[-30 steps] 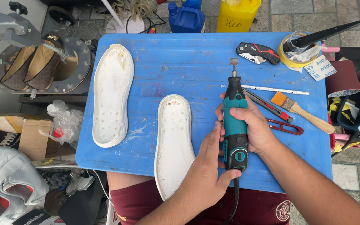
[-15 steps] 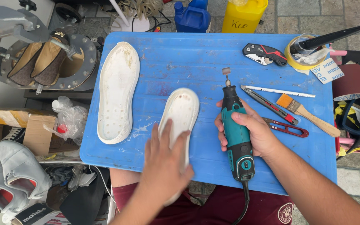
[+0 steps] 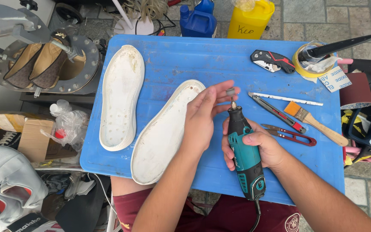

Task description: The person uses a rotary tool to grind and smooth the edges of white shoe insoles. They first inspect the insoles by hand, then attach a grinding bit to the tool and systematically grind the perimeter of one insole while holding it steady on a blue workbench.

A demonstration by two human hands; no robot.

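Teal and black rotary tool (image 3: 245,157) sits upright-ish in the right hand (image 3: 256,148), fingers wrapped tight around the body, cord trailing off toward the person's lap past the near edge of the desk (image 3: 220,56). Its little grinding bit (image 3: 230,92) points away from the person, and the left hand (image 3: 205,114) is right up at it, fingers loosely spread with the tips touching or just about touching the bit, not gripping anything. That hand's heel lies over the right edge of the nearer white shoe sole (image 3: 164,131), which lies diagonally on the blue desk with its heel end close to the near edge. A second white sole (image 3: 121,96) lies just beside it on the left, running almost to the desk's left edge.

Right of the tool it gets crowded: red thread snips (image 3: 290,134), a utility knife (image 3: 275,111), a white pencil-like stick (image 3: 286,99) and a small paintbrush (image 3: 314,122) reaching close to the right edge. Far corner has a folding knife (image 3: 271,60) and a roll of yellow tape (image 3: 308,64). The open bit is the middle-far stretch of blue between the soles and the knife.

Off the desk: yellow jug (image 3: 252,19), blue jug (image 3: 198,19), a pair of brown shoes on a metal stand (image 3: 39,64) at left.
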